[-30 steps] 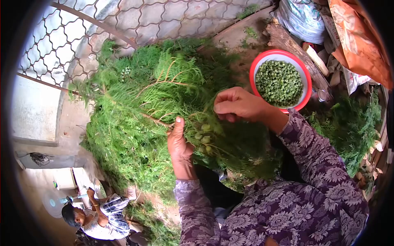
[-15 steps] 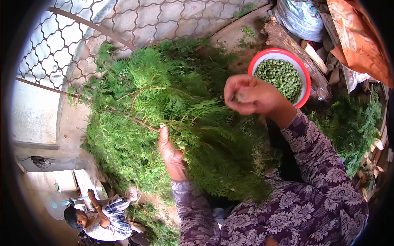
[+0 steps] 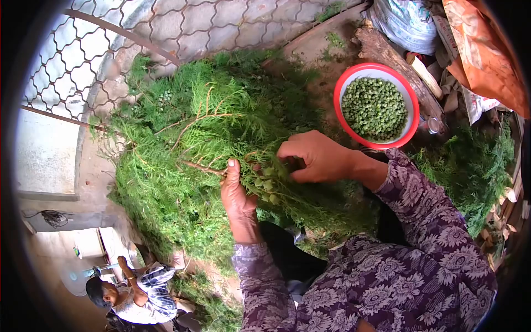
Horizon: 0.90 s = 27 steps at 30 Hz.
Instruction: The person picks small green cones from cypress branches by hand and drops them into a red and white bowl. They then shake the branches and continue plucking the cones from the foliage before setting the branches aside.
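My left hand (image 3: 239,195) is closed round the woody stem of a leafy evergreen branch (image 3: 206,167), thumb on top. Small round green cones (image 3: 267,188) cluster on the branch just right of that thumb. My right hand (image 3: 314,157) is at the foliage beside the cones, its fingers curled and the tips partly lost among the leaves; what they pinch is hidden. Up and to the right of it stands a red-rimmed white basin (image 3: 338,102) holding a heap of similar green cones (image 3: 373,109).
A large pile of cut branches (image 3: 166,205) lies beneath my hands, against a wire mesh fence (image 3: 182,27). A log (image 3: 394,61), a white sack (image 3: 406,27) and an orange sack (image 3: 487,50) flank the basin. More greenery (image 3: 470,171) lies right. Another person (image 3: 141,293) sits lower left.
My right hand has moved down and left from near the basin to the branch. The held branch has shifted, bringing its cones into view.
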Available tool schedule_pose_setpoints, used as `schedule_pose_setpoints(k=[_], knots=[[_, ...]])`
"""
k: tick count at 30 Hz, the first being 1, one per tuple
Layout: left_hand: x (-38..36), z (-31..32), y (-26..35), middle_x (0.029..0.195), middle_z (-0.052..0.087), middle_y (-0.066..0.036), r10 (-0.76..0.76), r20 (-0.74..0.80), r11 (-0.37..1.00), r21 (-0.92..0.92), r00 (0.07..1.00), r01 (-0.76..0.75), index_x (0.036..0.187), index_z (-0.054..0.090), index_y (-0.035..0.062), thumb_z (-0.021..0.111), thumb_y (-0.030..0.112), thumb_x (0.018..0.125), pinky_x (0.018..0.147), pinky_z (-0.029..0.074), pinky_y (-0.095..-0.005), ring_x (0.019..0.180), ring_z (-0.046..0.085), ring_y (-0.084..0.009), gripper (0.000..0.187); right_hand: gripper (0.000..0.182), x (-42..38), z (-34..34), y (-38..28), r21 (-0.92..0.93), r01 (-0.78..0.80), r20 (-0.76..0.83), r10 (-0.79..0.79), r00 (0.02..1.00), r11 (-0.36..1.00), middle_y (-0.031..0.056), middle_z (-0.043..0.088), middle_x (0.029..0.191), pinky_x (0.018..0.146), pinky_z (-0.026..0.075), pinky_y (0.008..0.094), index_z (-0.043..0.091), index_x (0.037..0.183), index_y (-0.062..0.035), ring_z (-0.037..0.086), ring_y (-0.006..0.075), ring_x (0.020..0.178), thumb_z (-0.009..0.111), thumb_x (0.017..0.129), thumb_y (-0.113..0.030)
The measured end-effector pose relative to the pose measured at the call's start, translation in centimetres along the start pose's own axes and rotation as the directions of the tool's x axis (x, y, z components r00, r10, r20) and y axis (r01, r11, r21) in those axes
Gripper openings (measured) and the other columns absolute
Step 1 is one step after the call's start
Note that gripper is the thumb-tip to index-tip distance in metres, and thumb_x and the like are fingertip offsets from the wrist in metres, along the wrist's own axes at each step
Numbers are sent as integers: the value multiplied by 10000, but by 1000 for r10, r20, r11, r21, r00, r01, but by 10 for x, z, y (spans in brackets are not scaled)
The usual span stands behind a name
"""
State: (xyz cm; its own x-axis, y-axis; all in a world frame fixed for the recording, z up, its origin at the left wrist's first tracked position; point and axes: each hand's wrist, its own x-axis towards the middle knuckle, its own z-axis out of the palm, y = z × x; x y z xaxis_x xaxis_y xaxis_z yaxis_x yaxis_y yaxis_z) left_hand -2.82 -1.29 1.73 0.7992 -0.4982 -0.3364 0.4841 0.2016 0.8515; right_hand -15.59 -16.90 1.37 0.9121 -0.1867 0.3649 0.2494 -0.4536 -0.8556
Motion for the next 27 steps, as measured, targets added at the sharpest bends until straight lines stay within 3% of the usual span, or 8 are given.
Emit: schedule_pose_setpoints(k=[5,7,10,13,16,19,24,27], knots=[[-1,2,-2,922,592,-151,-14,13,999,-29,1000,15,1003,504,-37,705,306,751,679,534,-389,748,605,-259,471,203,-1,3,0,-118,138,-25,-142,990,983,131,534,660,575,427,346,540,787,-20,561,258,633,600,625,-127],[2,-4,-4,939,586,-160,9,39,1000,-18,999,-8,995,503,-36,699,320,755,683,535,-390,773,603,-262,471,183,-2,-1,-8,107,-23,86,14,996,994,119,535,659,568,413,322,541,777,-21,547,215,617,596,638,-126],[2,-2,-6,965,580,-165,16,18,1000,-26,1000,-16,1008,502,-40,689,340,763,698,531,-394,810,598,-264,489,173,0,-9,-16,171,-224,195,190,962,960,86,533,652,557,398,298,538,758,-15,513,152,603,605,665,-145],[-1,2,-6,985,599,-130,-39,18,998,-44,999,40,1051,510,-3,644,380,792,754,499,-395,864,592,-260,482,200,2,-7,-13,332,-271,185,219,958,904,58,524,637,543,391,292,536,745,-4,483,114,595,621,684,-175],[2,-3,-9,1006,593,-140,-11,61,1000,-27,998,13,1061,505,-18,644,412,783,758,499,-403,861,590,-258,531,214,1,-6,-2,271,-296,214,242,946,916,23,522,677,546,382,241,570,858,-2,462,51,620,648,751,-169],[7,-7,-14,936,589,-148,172,8,982,76,985,-172,949,557,-55,694,436,735,708,493,-347,784,561,-199,554,237,2,-5,0,179,-183,94,168,981,967,69,535,629,551,398,293,547,744,7,488,125,582,637,683,-205],[-3,1,-11,843,590,-115,223,-53,954,219,973,-207,865,587,-47,695,453,730,648,471,-307,694,530,-157,528,234,0,-8,-3,161,-253,161,227,961,954,96,546,615,529,398,304,553,722,16,504,140,575,631,669,-198],[-1,-5,-15,717,538,-52,215,-97,945,273,972,-182,707,541,30,706,445,723,603,451,-296,625,485,-136,447,218,0,-8,-4,129,-249,190,222,956,960,88,541,597,513,396,300,559,722,16,508,136,561,620,666,-186]])
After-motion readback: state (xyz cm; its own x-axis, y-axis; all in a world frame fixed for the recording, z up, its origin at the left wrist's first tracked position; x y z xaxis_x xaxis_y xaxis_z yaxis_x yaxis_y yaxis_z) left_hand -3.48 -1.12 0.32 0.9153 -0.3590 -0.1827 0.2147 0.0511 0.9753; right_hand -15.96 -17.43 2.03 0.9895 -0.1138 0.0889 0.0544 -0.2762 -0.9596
